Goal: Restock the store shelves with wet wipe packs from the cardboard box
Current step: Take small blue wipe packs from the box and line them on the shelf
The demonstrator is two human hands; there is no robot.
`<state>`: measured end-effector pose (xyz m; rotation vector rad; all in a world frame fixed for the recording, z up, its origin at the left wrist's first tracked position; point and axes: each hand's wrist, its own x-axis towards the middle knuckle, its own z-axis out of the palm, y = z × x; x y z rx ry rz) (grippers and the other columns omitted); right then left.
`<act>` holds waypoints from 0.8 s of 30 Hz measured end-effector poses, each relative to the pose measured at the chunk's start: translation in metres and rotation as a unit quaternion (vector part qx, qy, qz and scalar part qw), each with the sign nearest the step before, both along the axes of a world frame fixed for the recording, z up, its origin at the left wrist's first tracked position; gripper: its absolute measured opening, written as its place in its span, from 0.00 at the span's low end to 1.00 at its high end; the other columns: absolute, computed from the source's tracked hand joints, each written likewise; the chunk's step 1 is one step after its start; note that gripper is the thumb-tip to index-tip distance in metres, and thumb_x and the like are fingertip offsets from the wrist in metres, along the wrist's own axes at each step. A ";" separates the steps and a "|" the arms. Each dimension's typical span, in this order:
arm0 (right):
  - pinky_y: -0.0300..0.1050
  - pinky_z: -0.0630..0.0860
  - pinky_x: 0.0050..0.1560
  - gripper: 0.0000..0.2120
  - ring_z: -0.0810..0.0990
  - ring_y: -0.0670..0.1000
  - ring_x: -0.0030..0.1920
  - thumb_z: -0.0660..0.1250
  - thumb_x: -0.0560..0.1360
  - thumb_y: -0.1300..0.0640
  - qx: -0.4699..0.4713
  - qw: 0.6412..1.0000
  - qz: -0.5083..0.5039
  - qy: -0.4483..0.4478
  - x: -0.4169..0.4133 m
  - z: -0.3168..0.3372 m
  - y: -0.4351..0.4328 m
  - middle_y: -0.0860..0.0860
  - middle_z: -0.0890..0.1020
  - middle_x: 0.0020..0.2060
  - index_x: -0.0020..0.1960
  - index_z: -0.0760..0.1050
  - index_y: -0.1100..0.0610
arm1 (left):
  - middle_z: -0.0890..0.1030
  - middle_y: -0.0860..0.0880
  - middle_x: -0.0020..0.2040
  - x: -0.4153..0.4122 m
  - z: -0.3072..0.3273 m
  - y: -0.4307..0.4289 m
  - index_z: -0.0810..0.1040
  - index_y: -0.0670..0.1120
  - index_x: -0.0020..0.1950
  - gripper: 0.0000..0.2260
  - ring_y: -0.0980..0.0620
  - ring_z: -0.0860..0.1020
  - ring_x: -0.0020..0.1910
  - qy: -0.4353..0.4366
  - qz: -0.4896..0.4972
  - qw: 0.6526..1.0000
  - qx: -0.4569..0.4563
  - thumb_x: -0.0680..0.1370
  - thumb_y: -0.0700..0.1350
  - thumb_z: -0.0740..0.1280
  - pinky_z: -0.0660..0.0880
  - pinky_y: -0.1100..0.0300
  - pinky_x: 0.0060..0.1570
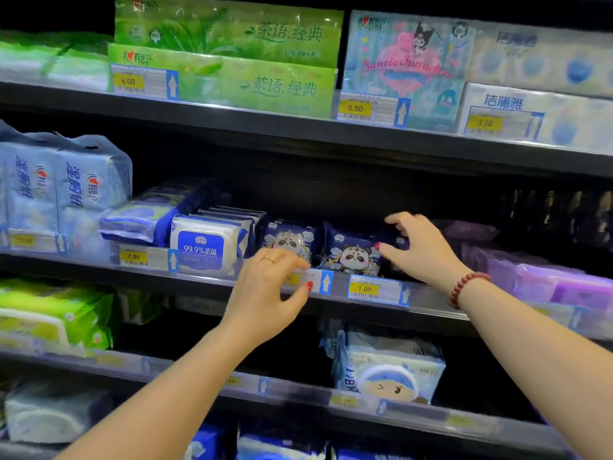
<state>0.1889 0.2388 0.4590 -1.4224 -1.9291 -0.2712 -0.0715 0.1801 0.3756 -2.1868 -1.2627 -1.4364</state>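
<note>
The left hand (262, 293) is wearing a thin gold ring (268, 259) on one finger. The right hand (421, 247) is carrying, at the wrist, a bracelet (466, 288) of round dark-red beads. Both thumbs are showing glossy red nail polish (309, 286).

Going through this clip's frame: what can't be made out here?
- Cardboard box: outside the head view.
- Price label, head view: digits covered by the left hand.
- Right hand grip on the panda pack, head view: hidden by its own palm and shadow.
- Lower shelf labels, head view: blurred.
</note>
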 end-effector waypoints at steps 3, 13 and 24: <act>0.49 0.72 0.59 0.24 0.73 0.54 0.59 0.71 0.72 0.50 0.057 0.996 0.053 -0.038 -0.005 -0.019 -0.038 0.52 0.76 0.57 0.66 0.71 0.52 | 0.79 0.53 0.54 0.014 -0.017 -0.018 0.78 0.48 0.57 0.15 0.51 0.74 0.56 0.072 -0.006 0.997 0.012 0.73 0.52 0.65 0.75 0.55 0.54; 0.51 0.73 0.55 0.24 0.73 0.55 0.57 0.70 0.71 0.47 -0.038 0.989 0.079 -0.122 0.009 -0.209 -0.125 0.51 0.76 0.57 0.65 0.72 0.54 | 0.80 0.44 0.54 0.033 -0.150 -0.072 0.79 0.43 0.58 0.20 0.41 0.79 0.50 0.225 0.008 0.966 -0.125 0.69 0.50 0.72 0.78 0.48 0.47; 0.54 0.72 0.57 0.24 0.73 0.60 0.58 0.69 0.70 0.48 -0.272 0.957 0.052 -0.086 0.029 -0.404 -0.191 0.56 0.76 0.57 0.62 0.74 0.57 | 0.81 0.42 0.54 0.053 -0.300 -0.124 0.79 0.44 0.57 0.22 0.40 0.79 0.53 0.285 0.002 0.911 -0.298 0.68 0.54 0.67 0.77 0.48 0.49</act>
